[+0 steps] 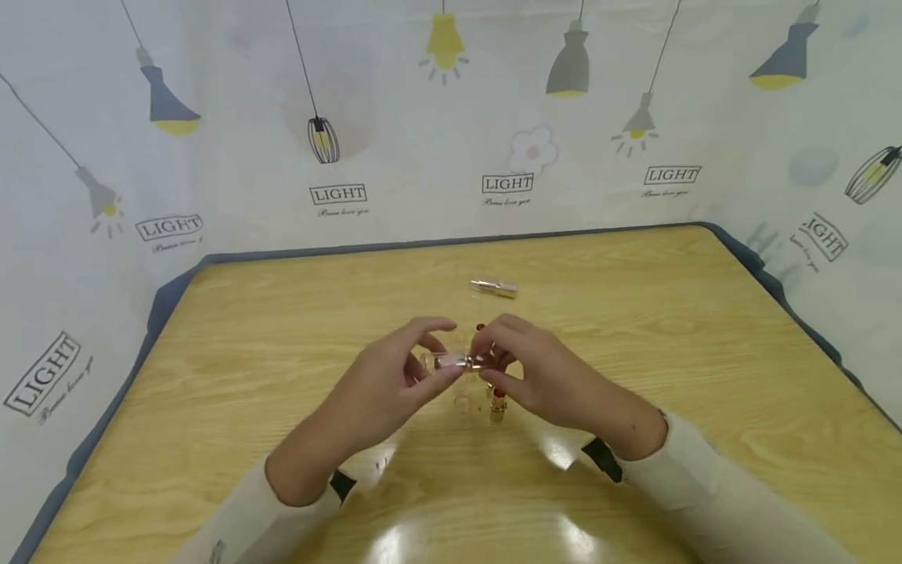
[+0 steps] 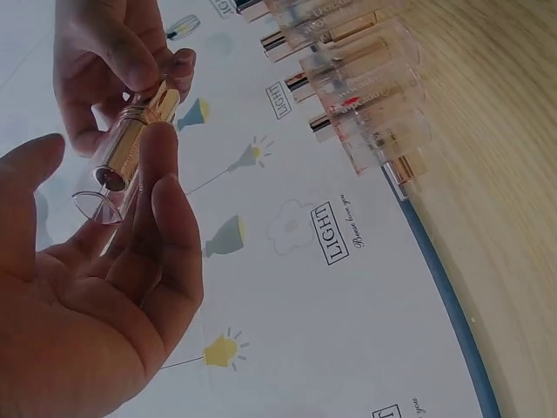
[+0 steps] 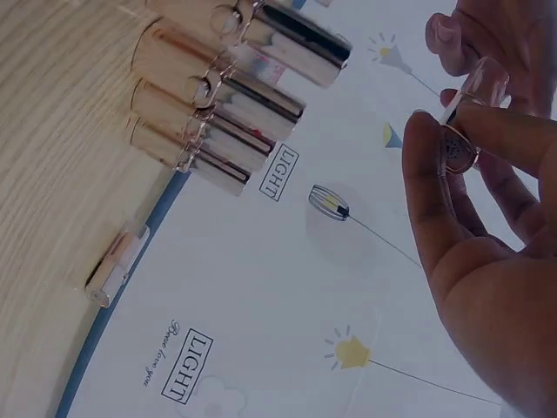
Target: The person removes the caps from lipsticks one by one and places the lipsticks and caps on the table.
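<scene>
A lipstick tube [image 1: 449,361] with a shiny pinkish-gold body and a clear cap lies level between both hands, above the table. My left hand [image 1: 380,384] holds it from the left, with the thumb along its near side and the index finger raised off it. In the left wrist view, the clear end of the lipstick tube [image 2: 103,196] points towards the left palm. The right hand [image 1: 553,376] pinches the other end, and its round base [image 3: 458,150] shows between the fingers in the right wrist view.
Several upright lipsticks [image 3: 252,103] with clear covers stand in a row under the hands, partly hidden in the head view. Farther back, another lipstick tube [image 1: 495,288] lies on its side on the wooden table [image 1: 282,329]. A lamp-patterned curtain [image 1: 423,141] surrounds the table.
</scene>
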### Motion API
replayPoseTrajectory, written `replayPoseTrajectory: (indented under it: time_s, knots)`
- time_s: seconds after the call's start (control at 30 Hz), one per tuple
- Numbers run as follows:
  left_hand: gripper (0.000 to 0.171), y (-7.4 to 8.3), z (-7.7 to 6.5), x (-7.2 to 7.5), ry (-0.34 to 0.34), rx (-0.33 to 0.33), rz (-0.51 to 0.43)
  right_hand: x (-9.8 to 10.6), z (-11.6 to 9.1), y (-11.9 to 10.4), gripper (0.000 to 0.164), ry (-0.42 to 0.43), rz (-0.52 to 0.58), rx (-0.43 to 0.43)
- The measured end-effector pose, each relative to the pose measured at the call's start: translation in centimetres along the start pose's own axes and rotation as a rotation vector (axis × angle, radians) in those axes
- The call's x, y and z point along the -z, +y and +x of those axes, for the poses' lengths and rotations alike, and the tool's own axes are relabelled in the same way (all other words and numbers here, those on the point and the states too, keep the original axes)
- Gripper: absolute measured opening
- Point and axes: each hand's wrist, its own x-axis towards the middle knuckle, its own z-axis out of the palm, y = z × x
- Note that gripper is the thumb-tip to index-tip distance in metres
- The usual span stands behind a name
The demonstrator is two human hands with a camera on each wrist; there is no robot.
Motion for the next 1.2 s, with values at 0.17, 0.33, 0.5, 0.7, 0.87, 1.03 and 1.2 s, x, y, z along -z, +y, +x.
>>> replayPoseTrajectory:
  time_s: [0.17,0.33,0.5,0.7,0.87,1.03,1.2]
  knots:
    - [0.029,0.1,-0.1,-0.2,-0.007,-0.104,0.059,0.0,-0.4,-0.7,0.026,-0.029,0.089,-0.001]
    - [0.023,0.2,0.0,-0.2,-0.017,-0.151,0.031,0.2,-0.8,-1.1,0.027,-0.012,0.135,-0.011]
    - [0.021,0.2,0.0,-0.3,-0.025,-0.205,0.046,0.3,-0.8,-1.6,0.028,-0.028,0.128,-0.045]
    - [0.021,0.1,-0.1,-0.6,-0.040,-0.224,0.062,0.5,-0.8,-1.8,0.020,-0.097,0.069,-0.110]
    - [0.023,-0.1,-0.2,-0.8,-0.061,-0.224,0.049,0.4,-0.9,-1.8,0.016,-0.125,-0.013,-0.091]
    - [0.022,-0.2,-0.1,-0.8,-0.076,-0.212,0.044,0.1,-1.0,-1.6,0.016,-0.122,-0.053,-0.073]
    - [0.022,-0.1,-0.3,-0.9,-0.105,-0.196,0.037,-0.2,-1.2,-1.7,0.014,-0.149,-0.064,-0.086]
